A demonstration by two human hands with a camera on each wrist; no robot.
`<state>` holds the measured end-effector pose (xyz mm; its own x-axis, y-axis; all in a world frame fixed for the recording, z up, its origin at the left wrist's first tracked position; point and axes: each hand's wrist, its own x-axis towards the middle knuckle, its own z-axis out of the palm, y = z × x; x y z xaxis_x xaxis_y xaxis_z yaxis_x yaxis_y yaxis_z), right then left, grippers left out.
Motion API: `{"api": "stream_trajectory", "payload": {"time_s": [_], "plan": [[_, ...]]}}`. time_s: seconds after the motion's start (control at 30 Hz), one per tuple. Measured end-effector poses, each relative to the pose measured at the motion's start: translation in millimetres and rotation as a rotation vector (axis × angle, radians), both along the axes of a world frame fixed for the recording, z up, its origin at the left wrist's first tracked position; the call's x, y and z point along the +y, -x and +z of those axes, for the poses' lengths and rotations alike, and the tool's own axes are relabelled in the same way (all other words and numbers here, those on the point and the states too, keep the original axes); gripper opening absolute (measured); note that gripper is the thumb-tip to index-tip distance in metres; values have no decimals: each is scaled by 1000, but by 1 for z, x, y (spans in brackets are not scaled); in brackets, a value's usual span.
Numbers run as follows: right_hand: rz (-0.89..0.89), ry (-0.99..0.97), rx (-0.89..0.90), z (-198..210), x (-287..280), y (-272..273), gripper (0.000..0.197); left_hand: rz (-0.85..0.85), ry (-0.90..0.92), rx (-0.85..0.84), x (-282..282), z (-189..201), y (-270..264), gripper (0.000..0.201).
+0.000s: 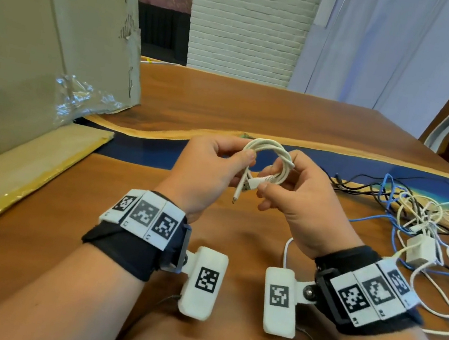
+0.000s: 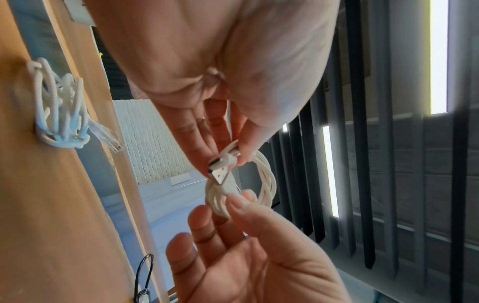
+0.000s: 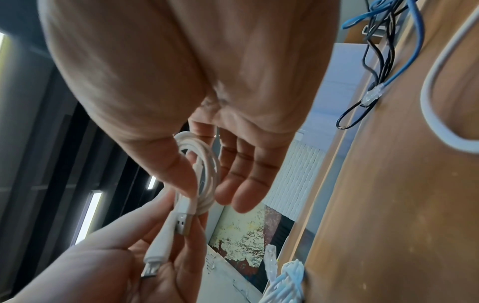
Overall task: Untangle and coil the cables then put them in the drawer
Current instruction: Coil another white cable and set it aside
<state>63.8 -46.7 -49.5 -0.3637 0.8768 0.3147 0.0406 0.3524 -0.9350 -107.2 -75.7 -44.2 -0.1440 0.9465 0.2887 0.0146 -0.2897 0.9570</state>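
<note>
A white USB cable (image 1: 269,159) is wound into a small coil and held above the wooden table (image 1: 256,110). My left hand (image 1: 243,161) pinches the coil's left side between thumb and fingers, and the small plug end (image 1: 234,199) hangs below it. My right hand (image 1: 269,183) pinches the right side, its thumb by the USB-A plug (image 1: 250,185). In the left wrist view the coil (image 2: 267,184) sits between both hands, the plug (image 2: 220,176) sticking out. In the right wrist view the coil (image 3: 207,164) lies under my thumb. A tangle of blue, black and white cables (image 1: 430,220) lies to the right.
A white charger block (image 1: 421,249) sits inside the tangle. A large cardboard box (image 1: 30,51) stands at the left on a flat cardboard sheet (image 1: 11,174). A bundle of white and pale blue cable (image 2: 59,106) with a clear plug lies on the table.
</note>
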Motion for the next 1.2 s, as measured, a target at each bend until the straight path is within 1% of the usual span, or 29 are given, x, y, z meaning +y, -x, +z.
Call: {"api": "stream_trajectory", "payload": {"time_s": [0.1,0.17,0.27,0.33,0.4,0.53,0.63,0.73,0.9,1.03,1.1,1.2], "plan": [[-28,31,-6,-2,2,0,23,33,-14,44,1,0,1,16],[-24,63,-9,-3,2,0,25,65,-7,76,2,0,5,15],[-26,121,9,-2,3,-4,39,80,81,87,5,2,15,13],[-76,158,56,-2,6,-8,40,102,144,131,9,4,27,12],[-132,178,83,-3,10,-13,39,126,206,201,12,7,40,10],[-155,226,160,-2,15,-17,38,110,347,375,14,12,61,6],[-158,242,187,-2,16,-17,34,64,462,538,15,8,66,7],[-158,239,172,-2,16,-19,28,65,546,708,17,5,63,8],[-178,237,184,-1,17,-20,25,148,530,901,24,8,53,2],[-196,238,198,1,17,-23,25,182,534,1024,28,14,49,7],[-202,246,206,1,17,-24,25,221,515,1061,27,17,49,6],[-222,247,217,2,19,-28,23,293,447,1051,26,23,47,4]]}}
